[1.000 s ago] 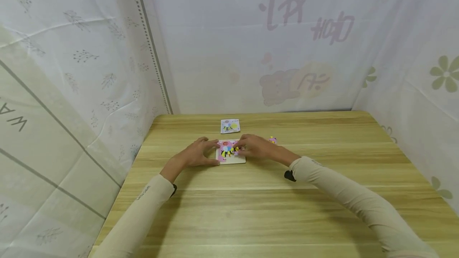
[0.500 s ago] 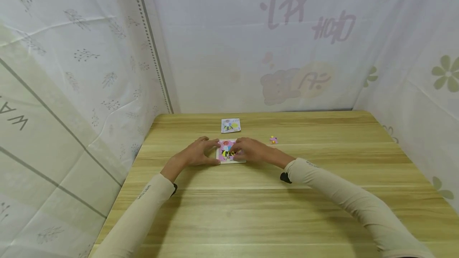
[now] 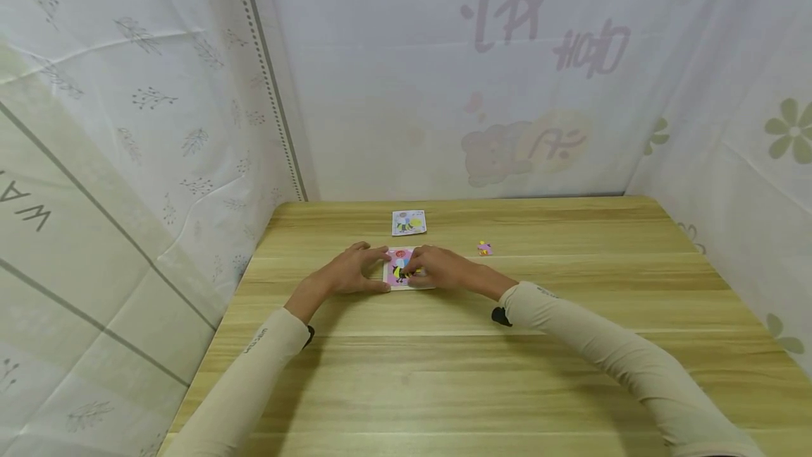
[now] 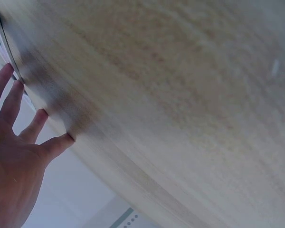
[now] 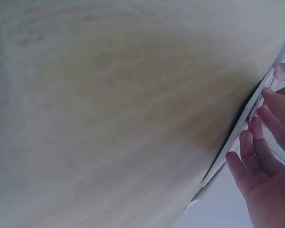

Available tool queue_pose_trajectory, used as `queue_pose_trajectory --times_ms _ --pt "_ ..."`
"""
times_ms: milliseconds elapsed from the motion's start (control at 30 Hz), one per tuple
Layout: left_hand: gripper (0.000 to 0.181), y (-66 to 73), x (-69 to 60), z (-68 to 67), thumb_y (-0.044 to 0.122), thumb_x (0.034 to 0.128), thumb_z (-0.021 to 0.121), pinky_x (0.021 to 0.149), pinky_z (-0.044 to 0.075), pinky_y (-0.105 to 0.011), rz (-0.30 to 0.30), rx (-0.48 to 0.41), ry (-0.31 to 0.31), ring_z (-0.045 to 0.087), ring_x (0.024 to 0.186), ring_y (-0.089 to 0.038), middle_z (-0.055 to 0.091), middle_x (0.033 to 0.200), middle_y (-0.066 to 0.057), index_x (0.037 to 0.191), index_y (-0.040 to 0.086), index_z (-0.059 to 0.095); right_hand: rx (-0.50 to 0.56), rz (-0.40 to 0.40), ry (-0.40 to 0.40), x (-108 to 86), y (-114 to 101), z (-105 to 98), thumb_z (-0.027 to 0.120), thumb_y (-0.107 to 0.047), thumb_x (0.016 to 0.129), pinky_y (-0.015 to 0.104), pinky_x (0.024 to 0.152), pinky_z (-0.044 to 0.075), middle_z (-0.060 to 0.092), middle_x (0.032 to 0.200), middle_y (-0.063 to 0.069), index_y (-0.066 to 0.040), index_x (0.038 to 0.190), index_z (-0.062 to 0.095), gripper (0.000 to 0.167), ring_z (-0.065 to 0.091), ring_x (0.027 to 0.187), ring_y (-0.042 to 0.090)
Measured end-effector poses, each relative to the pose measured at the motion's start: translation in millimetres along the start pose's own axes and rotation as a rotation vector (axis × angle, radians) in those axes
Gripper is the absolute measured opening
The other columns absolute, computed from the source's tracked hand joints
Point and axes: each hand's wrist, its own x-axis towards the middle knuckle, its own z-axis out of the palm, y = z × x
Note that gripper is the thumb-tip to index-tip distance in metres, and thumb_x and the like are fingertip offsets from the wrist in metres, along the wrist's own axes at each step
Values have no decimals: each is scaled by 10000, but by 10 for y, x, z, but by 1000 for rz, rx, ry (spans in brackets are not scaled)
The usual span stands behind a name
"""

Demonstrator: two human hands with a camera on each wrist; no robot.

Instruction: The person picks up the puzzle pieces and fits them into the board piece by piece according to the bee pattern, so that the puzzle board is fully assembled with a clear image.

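Observation:
A small square jigsaw puzzle board (image 3: pixel 406 288) with a bee picture on pink lies flat on the table. At its left side my left hand (image 3: pixel 345 270) touches the edge with thumb and fingertips; the left wrist view shows those fingers spread and fairly straight. Over the board's right part, my right hand (image 3: pixel 444 266) pinches a puzzle piece (image 5: pixel 252 113) against the board with thumb and fingers. That piece is mostly covered by the hand in the head view. To the right lies a loose pink and yellow puzzle piece (image 3: pixel 485 248).
Behind the board is a square paper card (image 3: pixel 409 222) with a similar bee picture. The wooden table (image 3: pixel 406 372) ends at the back against a hanging printed cloth (image 3: pixel 380 90), with more cloth at both sides.
My right hand has shifted slightly left and down over the board, and more of the bee picture's lower part now shows pink. The left hand has stayed at the board's edge.

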Motion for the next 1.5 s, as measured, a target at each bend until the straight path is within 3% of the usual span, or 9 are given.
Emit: queue_pose_trajectory --times_ms 267,633,1100,1500 --pt "696 9 21 -3 546 896 779 1163 347 -612 13 14 10 344 1488 -376 408 1643 -17 1466 188 600 -7 27 0 -5 -39 -10 702 -209 1014 398 949 535 730 1154 24 -133 1181 783 201 634 1082 202" --pt "695 -6 18 13 569 889 776 1163 343 -623 5 11 11 327 1497 -383 412 1640 -8 1453 201 608 -23 20 1 -32 -50 25 696 -198 1020 326 839 530 683 1115 37 -130 1204 791 218 603 1012 186" --pt "706 -14 25 14 598 884 765 1152 349 -635 13 -2 17 323 1499 -385 405 1644 5 1450 205 610 -14 4 6 -75 2 27 674 -185 1033 356 950 531 714 1174 19 -127 1225 767 221 621 1091 181" --pt "710 17 1 -8 548 893 782 1181 301 -641 -15 -1 8 293 1518 -395 387 1654 -9 1475 188 593 -24 100 29 -328 240 -131 694 -188 1017 377 996 532 683 1216 59 -93 1239 751 248 627 1136 195"
